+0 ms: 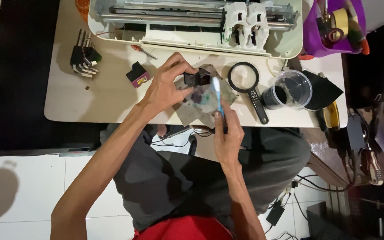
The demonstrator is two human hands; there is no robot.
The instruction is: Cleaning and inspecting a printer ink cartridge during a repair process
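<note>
The left hand (167,86) pinches a black ink cartridge (196,78) over a stained cloth (201,100), just in front of the opened printer (192,22). The right hand (227,138) is closed around a blue-and-white toothbrush (218,95), its head touching the cartridge. A magnifying glass (247,84) lies just right of the cloth, with a clear plastic cup (290,89) beyond it.

Low beige table (67,106) over white tiled floor (18,186), dark rug (18,66) alongside

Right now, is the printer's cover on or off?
Off. The printer shows bare metal rails and the white cartridge carriage from above.
</note>
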